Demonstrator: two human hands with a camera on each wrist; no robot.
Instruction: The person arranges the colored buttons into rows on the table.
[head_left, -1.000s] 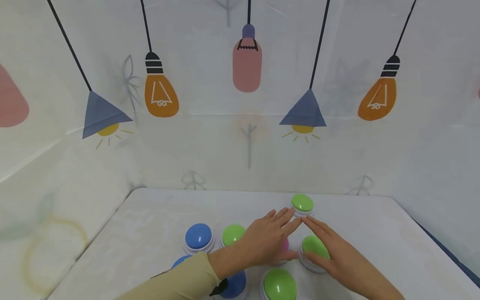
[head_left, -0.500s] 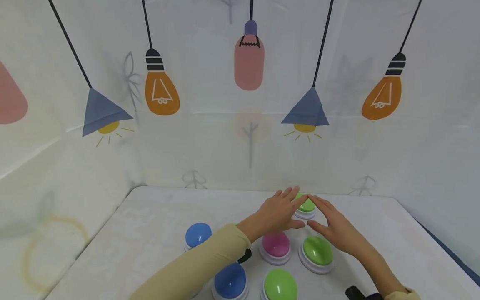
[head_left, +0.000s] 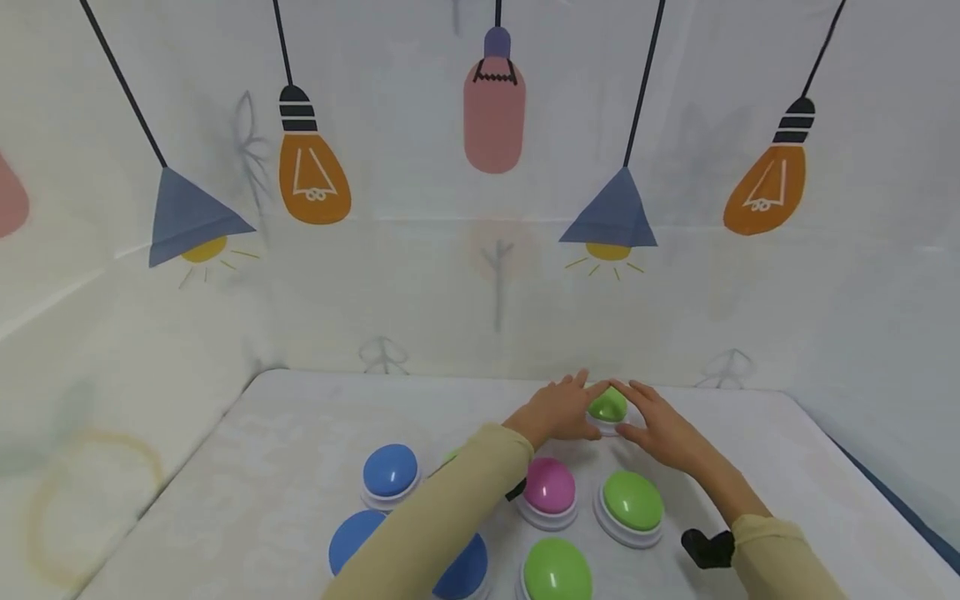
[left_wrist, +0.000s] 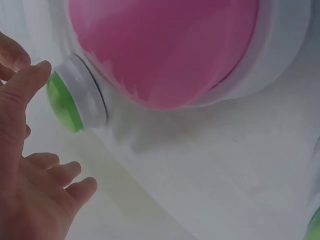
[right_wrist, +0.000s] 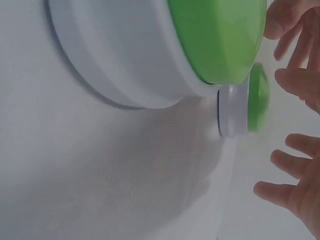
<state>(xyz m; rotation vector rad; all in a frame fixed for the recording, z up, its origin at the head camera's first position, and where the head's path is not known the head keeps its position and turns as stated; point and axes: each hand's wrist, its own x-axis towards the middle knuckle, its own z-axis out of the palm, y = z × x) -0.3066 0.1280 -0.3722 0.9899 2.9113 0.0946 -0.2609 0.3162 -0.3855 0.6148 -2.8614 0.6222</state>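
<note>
My left hand (head_left: 558, 410) and right hand (head_left: 663, 429) meet at the fingertips over the far green push button (head_left: 609, 403), a dome on a white base. Both hands have spread fingers, thumbs held apart, and grip nothing. Between them the green dome shows through the gap. Whether any finger touches the dome, I cannot tell. Nearer me stand a pink push button (head_left: 550, 486) and a second green push button (head_left: 633, 502). That pink dome fills the top of the left wrist view, and a green push button (right_wrist: 220, 40) looms large in the right wrist view.
Another green button (head_left: 557, 571) stands at the front. Blue buttons (head_left: 391, 471) are on the left, some partly covered by my left sleeve (head_left: 442, 517). The white table (head_left: 247, 492) ends against a wall sheet (head_left: 420, 292) printed with lamps. A black strap piece (head_left: 708, 550) hangs by the right sleeve.
Both hands have moved forward, from over the pink and nearer green buttons to the far green button. The pink button has come into full view. Fingertips stay close together throughout.
</note>
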